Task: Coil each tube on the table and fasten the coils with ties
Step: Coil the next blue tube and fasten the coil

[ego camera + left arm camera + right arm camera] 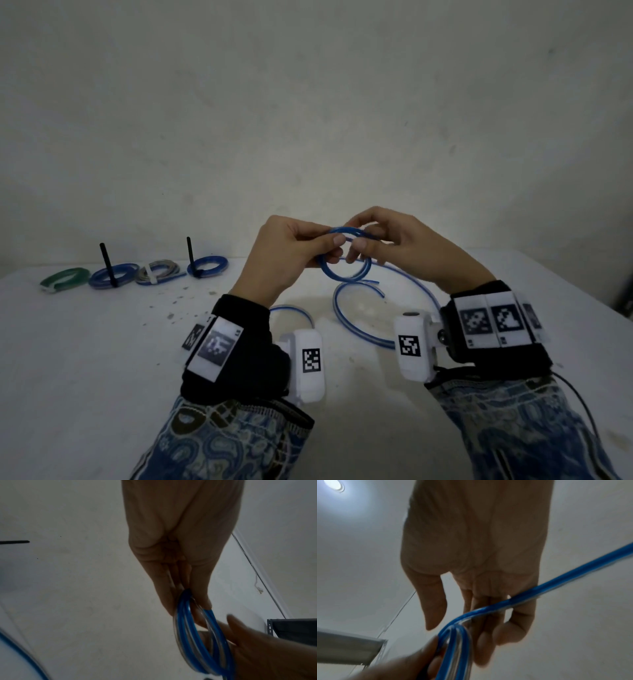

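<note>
Blue tube (344,270) coil is held above the table (102,342), pinched at its left side by the left hand (291,253). Right hand (404,246) is curled on the right side, feeding. Slack trails down and right, so winding is fed from the right.

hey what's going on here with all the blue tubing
A person is winding a blue tube into a small coil above the white table. The left hand pinches the loops together while the right hand guides the next turn; the rest of the tube trails loose on the table. No tie is on this coil yet. At the far left lie four finished coils, already tied.
</note>
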